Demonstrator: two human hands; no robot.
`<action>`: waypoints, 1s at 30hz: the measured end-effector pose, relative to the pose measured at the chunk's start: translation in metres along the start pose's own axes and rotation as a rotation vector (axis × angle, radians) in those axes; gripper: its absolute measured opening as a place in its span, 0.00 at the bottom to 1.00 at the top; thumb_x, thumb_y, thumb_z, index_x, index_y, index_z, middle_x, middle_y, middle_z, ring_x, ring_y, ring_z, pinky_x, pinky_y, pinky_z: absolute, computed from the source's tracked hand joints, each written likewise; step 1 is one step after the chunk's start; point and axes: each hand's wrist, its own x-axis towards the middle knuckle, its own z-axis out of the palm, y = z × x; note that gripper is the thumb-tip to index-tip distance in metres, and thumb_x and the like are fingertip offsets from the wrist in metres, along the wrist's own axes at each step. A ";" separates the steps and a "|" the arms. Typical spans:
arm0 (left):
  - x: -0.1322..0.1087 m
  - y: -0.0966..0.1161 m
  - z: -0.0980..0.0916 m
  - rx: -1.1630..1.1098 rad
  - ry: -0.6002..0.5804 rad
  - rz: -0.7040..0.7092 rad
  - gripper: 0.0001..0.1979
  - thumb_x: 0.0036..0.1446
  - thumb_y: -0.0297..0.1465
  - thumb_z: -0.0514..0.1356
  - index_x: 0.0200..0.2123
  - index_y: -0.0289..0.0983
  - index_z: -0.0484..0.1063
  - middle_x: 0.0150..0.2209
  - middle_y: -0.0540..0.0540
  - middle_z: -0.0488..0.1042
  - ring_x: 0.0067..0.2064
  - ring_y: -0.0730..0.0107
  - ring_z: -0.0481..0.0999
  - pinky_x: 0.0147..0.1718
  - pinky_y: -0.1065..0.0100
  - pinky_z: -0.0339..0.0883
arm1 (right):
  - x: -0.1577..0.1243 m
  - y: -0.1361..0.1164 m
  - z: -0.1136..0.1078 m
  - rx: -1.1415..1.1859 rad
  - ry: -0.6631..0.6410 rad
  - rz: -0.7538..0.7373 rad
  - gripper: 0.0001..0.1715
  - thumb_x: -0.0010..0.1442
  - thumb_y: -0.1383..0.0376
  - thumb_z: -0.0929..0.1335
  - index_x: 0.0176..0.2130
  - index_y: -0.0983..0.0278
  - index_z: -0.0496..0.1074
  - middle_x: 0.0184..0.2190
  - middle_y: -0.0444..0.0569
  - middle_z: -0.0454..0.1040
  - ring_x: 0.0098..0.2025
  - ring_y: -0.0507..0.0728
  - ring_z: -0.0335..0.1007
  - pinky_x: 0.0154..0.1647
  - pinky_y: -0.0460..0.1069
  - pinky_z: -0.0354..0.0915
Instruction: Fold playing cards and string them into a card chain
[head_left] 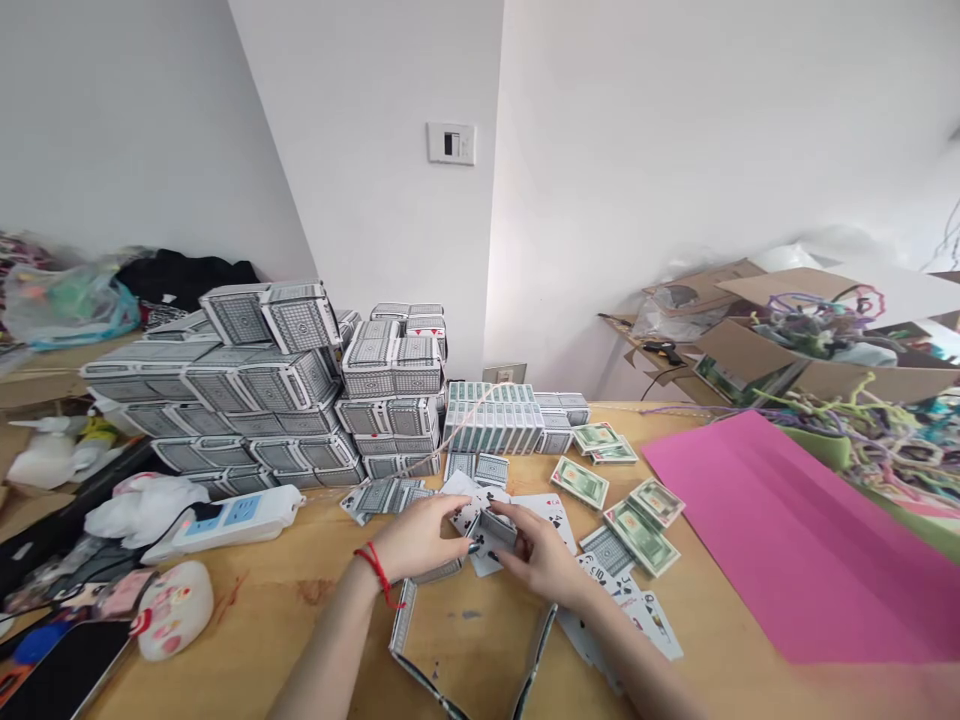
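Observation:
My left hand [424, 537], with a red string bracelet, and my right hand [540, 557] meet over the wooden table [255, 640]. Between their fingertips is a small bunch of playing cards [487, 528], grey backs and white faces showing. Their exact hold is partly hidden by my fingers. Below my wrists, a low wall of cards standing on edge [403, 625] forms an open frame. Loose cards [551, 515] lie beside my right hand. Banknote-printed bundles [643, 538] lie to its right.
Behind my hands rises a tall stacked block of grey-backed card structures [300, 390]. A white power strip [225, 525] and a white plush item [174, 610] lie to the left. A pink sheet [765, 530] covers the right side, with a cardboard box [817, 350] beyond it.

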 end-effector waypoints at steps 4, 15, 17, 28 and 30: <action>-0.023 -0.007 -0.022 0.191 -0.095 -0.100 0.23 0.41 0.39 0.60 0.44 0.42 0.69 0.44 0.46 0.73 0.44 0.59 0.71 0.40 0.66 0.64 | 0.001 -0.004 -0.007 0.254 -0.087 0.051 0.36 0.49 0.71 0.65 0.56 0.55 0.53 0.50 0.49 0.63 0.21 0.45 0.55 0.21 0.43 0.57; -0.008 -0.019 -0.004 0.277 -0.086 -0.138 0.16 0.42 0.21 0.51 0.31 0.41 0.73 0.29 0.48 0.76 0.29 0.67 0.75 0.27 0.71 0.63 | 0.003 -0.010 -0.013 0.441 -0.253 0.125 0.49 0.46 0.74 0.64 0.59 0.49 0.41 0.58 0.53 0.50 0.23 0.44 0.62 0.20 0.43 0.60; -0.003 -0.020 -0.004 0.251 0.021 -0.065 0.15 0.45 0.21 0.51 0.31 0.41 0.74 0.32 0.48 0.76 0.35 0.66 0.74 0.33 0.71 0.63 | 0.004 -0.006 -0.018 0.447 -0.220 0.142 0.48 0.46 0.73 0.65 0.59 0.49 0.42 0.58 0.53 0.50 0.23 0.44 0.62 0.20 0.42 0.61; -0.007 0.014 -0.010 0.240 0.338 0.031 0.14 0.53 0.27 0.49 0.43 0.41 0.66 0.45 0.47 0.70 0.47 0.65 0.67 0.44 0.67 0.59 | 0.007 0.003 -0.034 0.368 -0.166 0.189 0.33 0.45 0.71 0.68 0.50 0.61 0.57 0.20 0.35 0.59 0.21 0.47 0.58 0.20 0.42 0.57; -0.012 0.028 -0.005 0.192 0.315 0.089 0.11 0.55 0.29 0.48 0.39 0.41 0.67 0.42 0.48 0.71 0.44 0.66 0.68 0.41 0.68 0.60 | 0.007 0.003 -0.033 0.376 -0.160 0.199 0.33 0.44 0.70 0.68 0.50 0.62 0.57 0.19 0.34 0.59 0.22 0.48 0.59 0.21 0.42 0.58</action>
